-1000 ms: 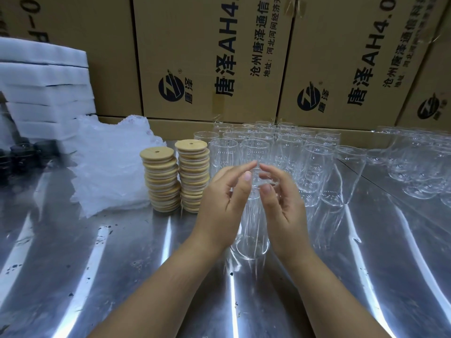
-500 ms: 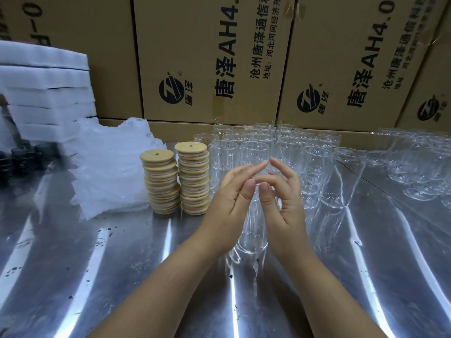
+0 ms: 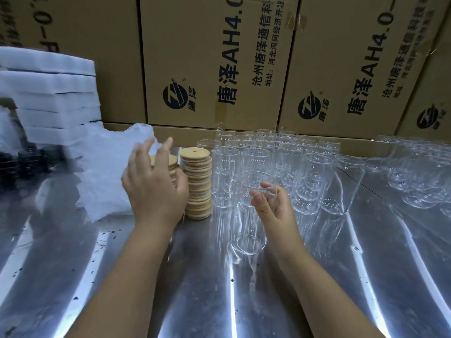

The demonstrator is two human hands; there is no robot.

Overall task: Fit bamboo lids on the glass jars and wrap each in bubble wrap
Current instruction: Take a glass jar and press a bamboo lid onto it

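Note:
One clear glass jar (image 3: 247, 231) stands open-topped on the steel table (image 3: 73, 264) in front of me. My right hand (image 3: 274, 209) is at its right side, thumb and curled fingertips holding the rim. My left hand (image 3: 151, 189) hovers with spread fingers over the left stack of bamboo lids (image 3: 172, 161), hiding most of it; I cannot tell whether it touches a lid. A second lid stack (image 3: 198, 189) stands just to the right. A heap of bubble wrap (image 3: 105, 172) lies left of the lids.
Several empty glass jars (image 3: 280, 154) crowd the table behind the front jar, and more jars (image 3: 415, 174) stand at the far right. White foam sheets (image 3: 53, 93) are stacked at the back left above black caps (image 3: 24, 159). Cardboard cartons (image 3: 207, 57) wall off the back.
My left hand has left the jar's rim and swung left over the lid stacks. My right hand has stayed at the jar. The view has tilted slightly.

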